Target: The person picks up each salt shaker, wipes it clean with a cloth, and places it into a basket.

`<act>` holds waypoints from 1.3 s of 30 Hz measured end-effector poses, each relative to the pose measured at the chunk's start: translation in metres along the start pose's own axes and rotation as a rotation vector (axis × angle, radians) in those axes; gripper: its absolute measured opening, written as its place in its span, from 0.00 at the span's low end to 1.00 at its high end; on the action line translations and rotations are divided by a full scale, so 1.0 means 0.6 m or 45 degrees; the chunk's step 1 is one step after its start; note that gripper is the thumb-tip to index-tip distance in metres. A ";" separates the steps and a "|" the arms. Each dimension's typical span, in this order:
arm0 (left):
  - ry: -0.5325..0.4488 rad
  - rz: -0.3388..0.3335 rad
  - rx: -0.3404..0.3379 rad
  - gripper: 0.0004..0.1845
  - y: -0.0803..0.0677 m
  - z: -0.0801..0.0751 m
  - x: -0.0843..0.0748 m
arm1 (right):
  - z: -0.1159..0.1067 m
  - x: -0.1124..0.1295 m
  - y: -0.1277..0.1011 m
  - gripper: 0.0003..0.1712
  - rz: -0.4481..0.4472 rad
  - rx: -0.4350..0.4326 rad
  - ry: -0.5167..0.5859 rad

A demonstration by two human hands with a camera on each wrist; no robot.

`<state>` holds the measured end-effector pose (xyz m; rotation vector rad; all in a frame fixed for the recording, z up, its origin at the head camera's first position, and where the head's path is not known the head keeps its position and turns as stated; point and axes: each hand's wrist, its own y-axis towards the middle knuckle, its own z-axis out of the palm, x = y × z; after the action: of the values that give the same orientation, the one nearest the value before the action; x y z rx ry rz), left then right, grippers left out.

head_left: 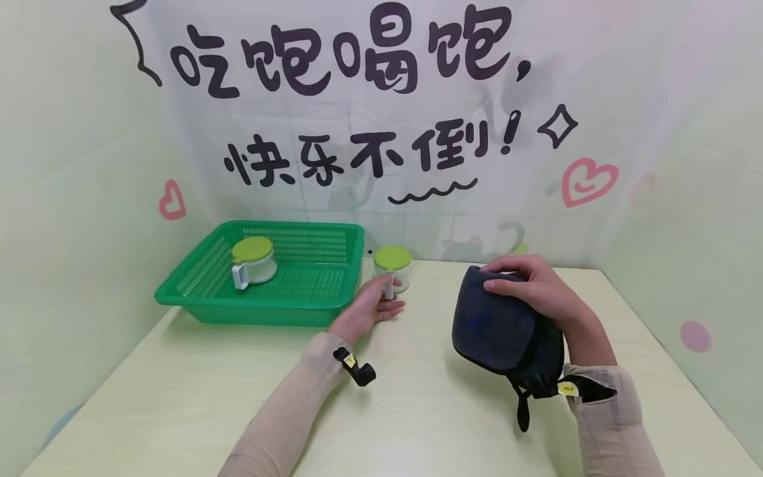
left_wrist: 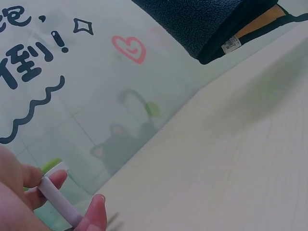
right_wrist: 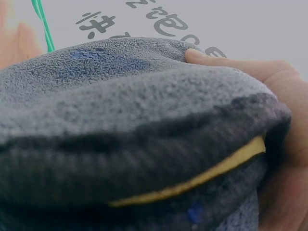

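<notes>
A clear jar with a lime-green lid (head_left: 393, 257) and a white handle stands on the table just right of the green basket. My left hand (head_left: 371, 306) holds it by the handle (left_wrist: 61, 202), fingers bent round the bar. At the right, my right hand (head_left: 536, 286) grips the top edge of a dark blue, fleecy folded cloth (head_left: 491, 318), thumb on the near face. Held upright over the table, the cloth shows a hanging loop (head_left: 523, 411), a white tag (left_wrist: 231, 44) and a yellowish strip (right_wrist: 192, 185) between its layers.
A green plastic basket (head_left: 262, 314) with mesh sides stands at the back left. Inside it sits a second green-lidded jar (head_left: 253, 250) with a white handle. Behind the pale table (head_left: 417, 397) hangs a printed white sheet (head_left: 334, 119); more sheeting lines both sides.
</notes>
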<state>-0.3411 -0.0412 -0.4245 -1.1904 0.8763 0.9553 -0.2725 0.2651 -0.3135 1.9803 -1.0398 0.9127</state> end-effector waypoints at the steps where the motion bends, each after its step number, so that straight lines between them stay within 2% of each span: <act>1: -0.005 0.001 0.001 0.18 0.000 0.001 0.000 | 0.000 0.000 -0.001 0.14 0.001 0.001 0.002; 14: 0.032 -0.018 -0.090 0.15 0.000 0.001 -0.003 | 0.002 -0.001 -0.002 0.13 -0.012 0.021 -0.006; 26: 0.095 0.016 -0.043 0.21 -0.012 0.007 -0.011 | 0.004 -0.005 -0.004 0.13 -0.016 0.024 0.007; 31: 0.102 0.006 -0.014 0.19 -0.018 0.012 -0.012 | 0.006 -0.004 -0.006 0.13 0.007 0.023 0.003; 35: 0.085 0.024 -0.013 0.16 -0.028 0.017 -0.023 | 0.007 -0.001 -0.004 0.13 0.008 0.016 -0.013; 39: 0.066 0.060 0.023 0.15 -0.044 0.020 -0.041 | 0.008 0.002 0.000 0.13 0.002 0.003 -0.051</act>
<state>-0.3246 -0.0352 -0.3909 -1.1883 0.9558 0.9562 -0.2707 0.2607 -0.3147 2.0076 -1.0630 0.8787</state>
